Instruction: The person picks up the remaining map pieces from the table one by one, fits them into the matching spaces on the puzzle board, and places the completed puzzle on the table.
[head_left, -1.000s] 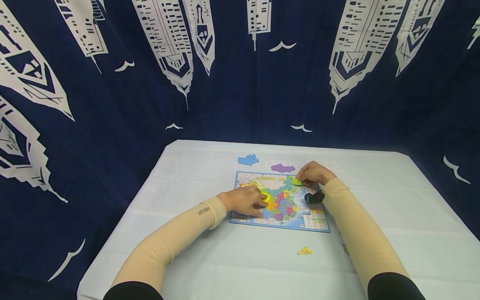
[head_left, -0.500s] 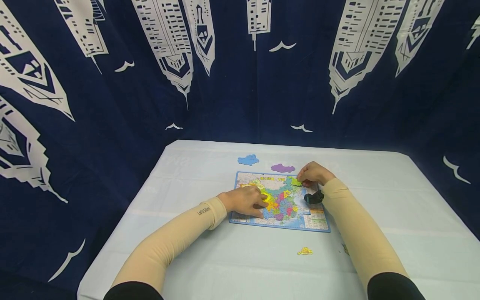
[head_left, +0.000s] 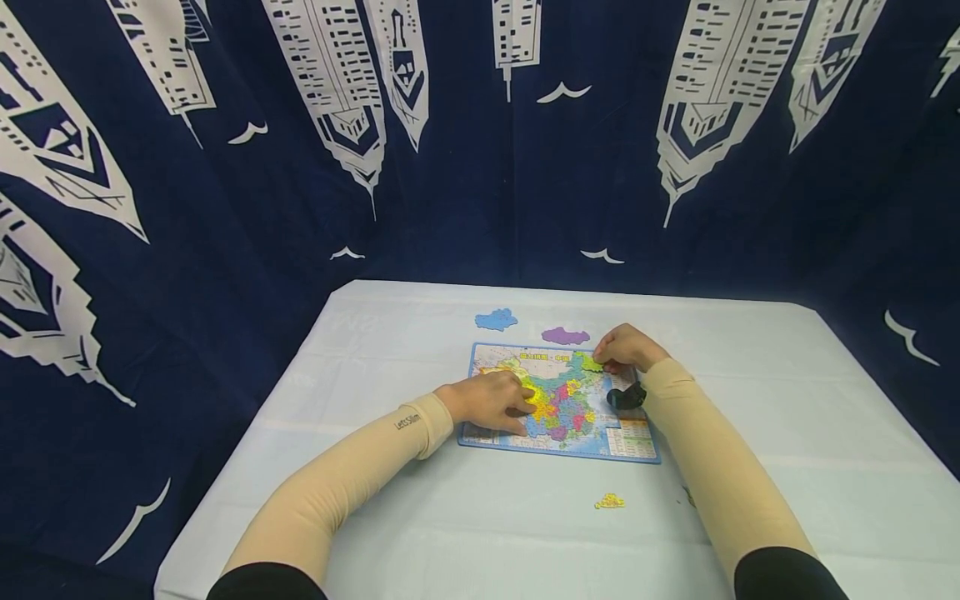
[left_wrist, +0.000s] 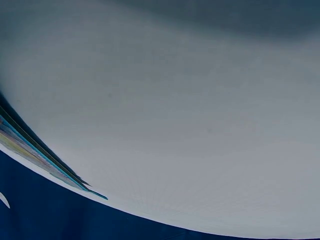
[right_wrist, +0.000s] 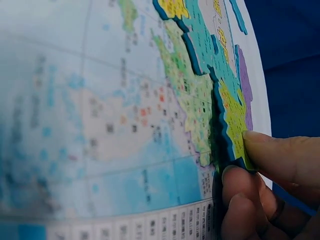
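A map puzzle board [head_left: 626,446] with a blue rim lies on the white table, with colourful pieces in its middle. My left hand [head_left: 491,402] rests on the board's left part, its fingers over the yellow and orange pieces. At the upper right corner, my right hand [head_left: 632,346] pinches the edge of a yellow-green puzzle piece [right_wrist: 232,120] between thumb and fingers. That piece lies against a teal one [right_wrist: 200,45]; a dark gap shows along its lower side in the right wrist view. The left wrist view shows mostly table and the board's edge [left_wrist: 45,155], not the hand.
A blue piece [head_left: 496,320] and a purple piece [head_left: 566,337] lie behind the board. In front sits a small yellow piece [head_left: 610,502]. Another dark, small piece [head_left: 689,497] is partly hidden by the right sleeve [head_left: 723,467]. A dark blue patterned cloth [head_left: 465,208] hangs behind.
Almost nothing differs. My right hand and forearm have shifted very slightly; the left hand stays in place on the board.
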